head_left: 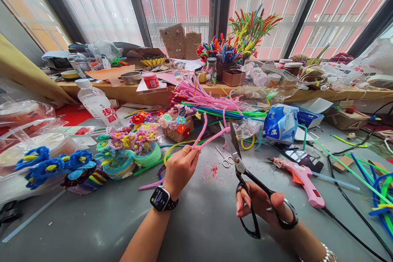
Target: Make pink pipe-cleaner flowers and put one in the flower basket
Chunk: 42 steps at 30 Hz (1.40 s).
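Note:
My left hand is closed on pink pipe cleaners, pinched between thumb and fingers. Two strands stick out above the hand, and a pink end shows to the left of the wrist. In my right hand is a large pair of black-handled scissors, fingers and thumb through the loops. Its blades are parted and point up and away, with the tip of one pink strand at the blades; I cannot tell if they touch it. Between the hands, farther back, lie small silver scissors beside red scraps.
Pipe-cleaner flower pots and a water bottle stand at left. A pink glue gun with a trailing cable lies at right, near a blue tissue pack. A pink pipe-cleaner bundle lies at the back, below the cluttered ledge.

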{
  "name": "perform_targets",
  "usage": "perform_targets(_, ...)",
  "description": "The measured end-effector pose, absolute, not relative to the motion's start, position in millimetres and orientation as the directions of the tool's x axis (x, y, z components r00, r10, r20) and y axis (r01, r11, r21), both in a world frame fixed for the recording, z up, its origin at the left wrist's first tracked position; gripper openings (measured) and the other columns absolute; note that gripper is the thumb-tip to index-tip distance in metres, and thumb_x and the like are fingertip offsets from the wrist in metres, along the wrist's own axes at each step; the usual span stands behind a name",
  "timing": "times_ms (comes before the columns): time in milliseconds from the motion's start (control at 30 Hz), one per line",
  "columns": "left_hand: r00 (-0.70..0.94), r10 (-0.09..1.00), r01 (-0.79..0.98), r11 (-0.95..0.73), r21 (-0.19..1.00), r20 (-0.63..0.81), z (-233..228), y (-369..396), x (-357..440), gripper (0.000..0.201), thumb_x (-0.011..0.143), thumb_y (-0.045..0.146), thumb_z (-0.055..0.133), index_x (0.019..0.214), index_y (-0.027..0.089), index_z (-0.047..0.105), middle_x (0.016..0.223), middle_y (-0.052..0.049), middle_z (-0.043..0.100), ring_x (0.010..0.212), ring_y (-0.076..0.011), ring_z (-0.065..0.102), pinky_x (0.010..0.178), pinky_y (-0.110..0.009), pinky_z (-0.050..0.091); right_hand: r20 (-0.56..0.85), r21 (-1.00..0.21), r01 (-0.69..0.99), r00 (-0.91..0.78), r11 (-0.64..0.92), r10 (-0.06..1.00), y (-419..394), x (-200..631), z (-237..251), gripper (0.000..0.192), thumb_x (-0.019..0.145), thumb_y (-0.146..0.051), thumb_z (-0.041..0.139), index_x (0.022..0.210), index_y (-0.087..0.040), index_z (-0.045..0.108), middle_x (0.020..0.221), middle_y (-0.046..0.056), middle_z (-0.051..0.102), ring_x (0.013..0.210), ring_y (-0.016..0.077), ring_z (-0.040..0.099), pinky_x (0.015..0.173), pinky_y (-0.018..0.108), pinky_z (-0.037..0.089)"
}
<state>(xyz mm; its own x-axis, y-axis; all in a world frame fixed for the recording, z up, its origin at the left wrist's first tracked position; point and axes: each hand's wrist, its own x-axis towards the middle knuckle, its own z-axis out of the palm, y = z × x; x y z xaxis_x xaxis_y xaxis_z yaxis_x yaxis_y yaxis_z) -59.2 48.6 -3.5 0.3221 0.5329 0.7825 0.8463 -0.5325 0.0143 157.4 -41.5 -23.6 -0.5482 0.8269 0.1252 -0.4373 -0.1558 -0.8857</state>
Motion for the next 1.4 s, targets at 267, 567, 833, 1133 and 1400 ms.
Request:
perform_targets(267,0.465,0.461,0.668,-0.743,0.042,0.756,-3,41,-54,0.014,0.079,0.019,0.050,0.080,0.016,0.064,0.071,-0.003,0.063,0.065,-0.0106,0.058,0.060,-0.020,0.044,0.109,-0.883,-0.455,-0.442,-0.117,0.890,-41,167,-15,0.064,0.056,-0.078,0.039,0.072,-0.017,0.051,0.079,0.006,0.052,0.073,0.0182,0.052,0.072,0.034,0.043)
perform_targets(567,0.470,0.492,0.644,-0.759,0.096,0.733,-3,43,-52,0.015,0.081,0.018,0.047,0.085,0.016,0.062,0.074,-0.004,0.063,0.068,-0.0114,0.059,0.060,-0.020,0.047,0.098,-0.892,-0.439,-0.418,-0.106,0.903,-44,168,-9,0.051,0.064,-0.067,0.043,0.076,-0.018,0.053,0.094,0.010,0.056,0.095,0.0266,0.051,0.079,0.037,0.039)
perform_targets(833,0.471,0.483,0.644,-0.760,0.087,0.738,-3,43,-53,0.018,0.081,0.016,0.045,0.086,0.015,0.062,0.075,-0.004,0.063,0.069,-0.0122,0.059,0.063,-0.021,0.048,0.114,-0.898,-0.437,-0.347,-0.053,0.931,-42,166,-13,0.046,0.065,-0.063,0.048,0.074,-0.018,0.052,0.082,0.005,0.052,0.080,0.0198,0.052,0.075,0.033,0.040)
perform_targets(1133,0.442,0.543,0.681,-0.721,0.127,0.714,-2,43,-58,0.019,0.081,0.015,0.044,0.087,0.016,0.062,0.076,-0.004,0.064,0.067,-0.0119,0.060,0.060,-0.020,0.048,0.182,-0.724,-0.654,-0.487,-0.219,0.854,-40,167,-33,0.036,0.069,-0.053,0.052,0.076,-0.018,0.047,0.044,-0.009,0.034,0.027,0.0022,0.029,0.030,0.013,0.022)
perform_targets(1400,0.429,0.556,0.700,-0.703,0.127,0.712,-4,43,-59,0.018,0.080,0.015,0.046,0.087,0.016,0.062,0.076,-0.004,0.065,0.066,-0.0122,0.060,0.057,-0.021,0.046,0.136,-0.748,-0.614,-0.514,-0.253,0.847,-42,169,-33,0.038,0.066,-0.055,0.054,0.077,-0.019,0.046,0.047,-0.007,0.040,0.028,0.0028,0.034,0.028,0.013,0.028)
